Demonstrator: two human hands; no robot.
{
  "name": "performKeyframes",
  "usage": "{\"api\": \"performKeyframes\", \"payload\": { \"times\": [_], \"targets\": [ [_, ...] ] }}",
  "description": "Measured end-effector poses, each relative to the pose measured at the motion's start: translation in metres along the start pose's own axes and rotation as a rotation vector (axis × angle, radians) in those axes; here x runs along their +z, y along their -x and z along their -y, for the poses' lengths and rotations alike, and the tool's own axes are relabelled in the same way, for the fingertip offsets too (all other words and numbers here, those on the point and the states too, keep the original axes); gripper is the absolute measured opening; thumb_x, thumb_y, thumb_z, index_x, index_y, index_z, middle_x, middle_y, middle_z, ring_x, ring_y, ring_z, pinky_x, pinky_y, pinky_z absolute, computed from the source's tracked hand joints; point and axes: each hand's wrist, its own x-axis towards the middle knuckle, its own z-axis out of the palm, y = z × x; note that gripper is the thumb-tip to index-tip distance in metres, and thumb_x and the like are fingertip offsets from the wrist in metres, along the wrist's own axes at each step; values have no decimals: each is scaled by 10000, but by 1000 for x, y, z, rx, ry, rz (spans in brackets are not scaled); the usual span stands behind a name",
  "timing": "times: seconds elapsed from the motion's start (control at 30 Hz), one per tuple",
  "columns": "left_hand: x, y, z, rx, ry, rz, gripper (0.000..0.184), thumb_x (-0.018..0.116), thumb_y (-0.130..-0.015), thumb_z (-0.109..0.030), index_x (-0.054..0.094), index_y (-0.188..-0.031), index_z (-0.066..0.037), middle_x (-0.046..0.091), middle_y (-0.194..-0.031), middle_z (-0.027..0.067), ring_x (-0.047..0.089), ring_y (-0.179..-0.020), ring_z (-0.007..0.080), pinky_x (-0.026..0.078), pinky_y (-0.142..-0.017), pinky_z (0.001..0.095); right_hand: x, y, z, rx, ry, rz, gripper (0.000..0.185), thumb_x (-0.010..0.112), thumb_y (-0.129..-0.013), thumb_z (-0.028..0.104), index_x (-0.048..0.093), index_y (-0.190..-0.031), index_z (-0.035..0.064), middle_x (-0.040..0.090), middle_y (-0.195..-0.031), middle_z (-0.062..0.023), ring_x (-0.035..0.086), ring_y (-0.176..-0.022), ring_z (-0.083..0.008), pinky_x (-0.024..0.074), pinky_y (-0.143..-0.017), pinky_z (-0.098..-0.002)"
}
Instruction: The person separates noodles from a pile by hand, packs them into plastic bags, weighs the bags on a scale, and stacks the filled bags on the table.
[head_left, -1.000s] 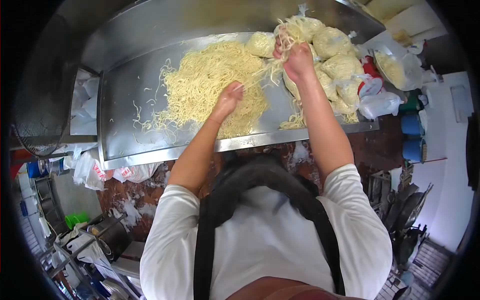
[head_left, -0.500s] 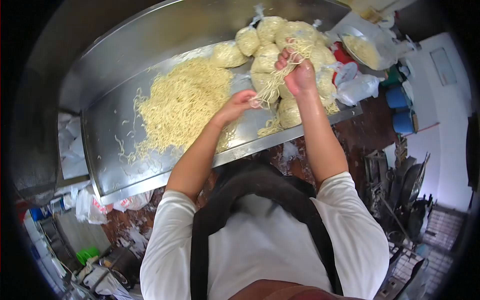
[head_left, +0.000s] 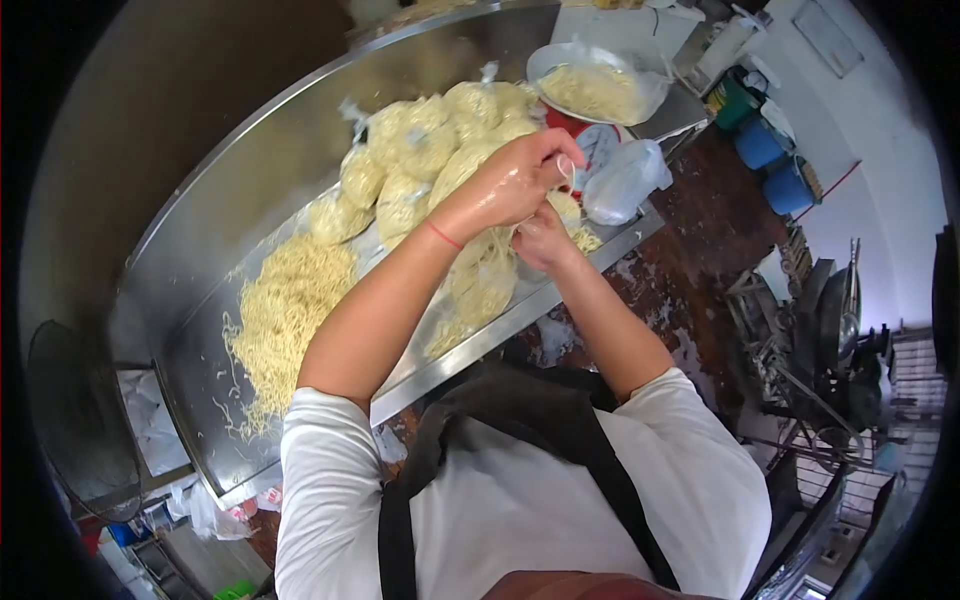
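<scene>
The left hand (head_left: 515,182) bends over the steel surface (head_left: 195,365), finger and thumb drawn in about a pale strand (head_left: 567,168); the right hand (head_left: 545,240), curled just beside it, is partly hidden, and from where I stand its hold cannot be told. A light pinch, kept low over the steel, would seem best for sparing soft lengths from snapping or straying. Noodles (head_left: 480,285), thin, pale yellow and tangled, lie just below the hands; a loose heap (head_left: 290,315) spreads to the person's left, near bulging clear bags (head_left: 425,148) bunched along the back.
</scene>
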Motion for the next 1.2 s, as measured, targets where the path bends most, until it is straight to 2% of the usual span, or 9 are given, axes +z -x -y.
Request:
{"api": "performKeyframes", "payload": {
  "times": [0.2, 0.33, 0.47, 0.63, 0.8, 0.83, 0.93, 1.1, 1.2],
  "targets": [
    [-3, -100, 8, 150, -206, -125, 302, 511, -855, -16, 650, -1123, -19, 660, -932, 89, 636, -911, 188, 507, -851, 321, -35, -1, 101, -33, 38, -73, 227, 612, -956, 64, 594, -1182, 51, 658, -945, -59, 647, -748, -157, 558, -637, -302],
    [4, -162, 19, 222, -666, -815, 312, 617, -920, -179, 637, -1147, 34, 670, -942, 155, 651, -889, 240, 518, -840, 361, -47, -21, 156, -62, 215, -157, 221, 630, -937, 102, 613, -1156, 73, 644, -884, -40, 620, -679, -130, 525, -553, -282],
    [3, -226, 64, -64, -389, -622, 310, 647, -906, -296, 711, -1031, -20, 705, -976, 217, 681, -873, 320, 517, -794, 391, -34, -69, 229, -430, 398, -80, 203, 609, -958, 162, 597, -1135, 65, 620, -815, -28, 590, -603, -130, 484, -503, -275],
    [12, -248, 67, -73, 148, -697, 312, 579, -965, -285, 735, -897, -23, 666, -703, 120, 613, -605, 203, 477, -592, 336, -43, -132, 279, -1116, 905, -44, 268, 630, -884, 102, 615, -1143, 31, 658, -971, -81, 643, -847, -170, 529, -729, -316],
    [10, -248, 43, -88, 250, -758, 353, 550, -991, -286, 714, -868, 0, 568, -594, 41, 502, -484, 133, 404, -475, 328, -116, -168, 253, -669, 1821, -169, 423, 653, -782, 16, 642, -1205, 11, 671, -1181, -174, 655, -1062, -329, 520, -917, -411],
    [8, -248, 42, -81, 227, -762, 365, 543, -996, -293, 709, -873, 8, 562, -583, 43, 492, -468, 136, 396, -464, 330, -108, -157, 263, -883, 1837, -131, 468, 623, -778, 8, 633, -1244, 45, 682, -1137, -186, 644, -1047, -381, 513, -923, -448],
    [10, -240, 41, -72, 302, -704, 401, 541, -1003, -334, 697, -913, 25, 524, -546, 36, 463, -436, 130, 370, -436, 323, -82, -123, 303, -619, 1746, -75, 455, 615, -782, 15, 637, -1232, 78, 707, -1057, -168, 665, -993, -358, 524, -899, -442],
    [10, -232, 50, -40, 156, -685, 394, 610, -964, -350, 686, -915, 34, 551, -586, 54, 477, -441, 143, 383, -442, 315, -88, -107, 310, -1143, 1664, -326, 272, 584, -884, 87, 660, -1144, 60, 704, -889, -124, 674, -795, -277, 546, -749, -366],
    [11, -225, 49, -85, 80, -640, 324, 743, -881, -331, 665, -957, -26, 533, -658, -28, 453, -522, 83, 365, -468, 260, -123, -117, 288, -1004, 1939, -482, 706, 757, -832, 329, 483, -1349, -66, 646, -1101, -256, 637, -1023, -383, 514, -914, -440]
  ]
}}
